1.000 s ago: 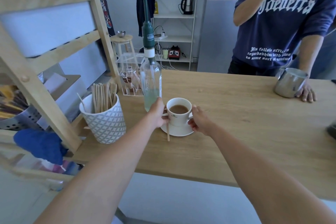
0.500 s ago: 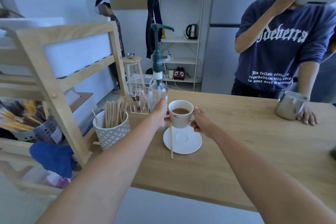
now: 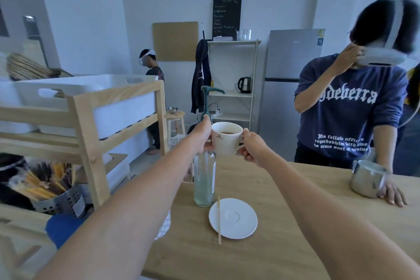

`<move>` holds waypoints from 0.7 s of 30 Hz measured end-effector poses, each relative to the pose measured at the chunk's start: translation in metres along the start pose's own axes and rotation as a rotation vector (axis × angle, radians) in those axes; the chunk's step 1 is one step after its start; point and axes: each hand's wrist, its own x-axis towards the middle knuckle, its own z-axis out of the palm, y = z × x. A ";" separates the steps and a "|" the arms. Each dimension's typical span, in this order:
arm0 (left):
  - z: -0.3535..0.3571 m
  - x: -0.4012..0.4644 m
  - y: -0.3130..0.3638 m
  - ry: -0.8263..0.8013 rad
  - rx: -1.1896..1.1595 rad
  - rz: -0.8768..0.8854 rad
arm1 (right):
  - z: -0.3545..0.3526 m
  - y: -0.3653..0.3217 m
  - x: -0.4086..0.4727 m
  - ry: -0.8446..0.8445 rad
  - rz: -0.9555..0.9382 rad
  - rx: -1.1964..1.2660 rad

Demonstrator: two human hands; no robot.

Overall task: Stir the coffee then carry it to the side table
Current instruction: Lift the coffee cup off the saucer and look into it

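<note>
A white coffee cup [image 3: 226,140] with brown coffee in it is held up in the air, well above the wooden table [image 3: 284,229]. My left hand [image 3: 202,135] grips the cup's left side and my right hand [image 3: 251,144] grips its right side at the handle. Its white saucer [image 3: 236,217] stays on the table below, empty. A wooden stir stick [image 3: 219,219] lies across the saucer's left rim.
A glass pump bottle [image 3: 204,179] stands right behind the saucer, under the raised cup. A wooden shelf rack [image 3: 91,120] with a white bin fills the left. A person in a blue sweatshirt [image 3: 347,109] stands across the table, hand on a steel pitcher [image 3: 367,180]. A stool [image 3: 175,118] stands further back.
Both hands lifted the cup off the saucer and raised it higher and further away. The saucer and stir stick stayed on the table. My view tilted upward.
</note>
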 end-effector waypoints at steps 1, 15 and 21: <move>-0.001 -0.001 0.006 0.003 0.000 0.015 | 0.000 -0.006 0.000 0.001 -0.006 0.001; -0.025 0.017 0.073 0.586 0.705 0.650 | -0.001 -0.038 0.003 0.021 -0.038 -0.001; -0.022 0.023 0.130 0.442 1.070 0.563 | -0.004 -0.052 0.011 0.043 -0.086 -0.036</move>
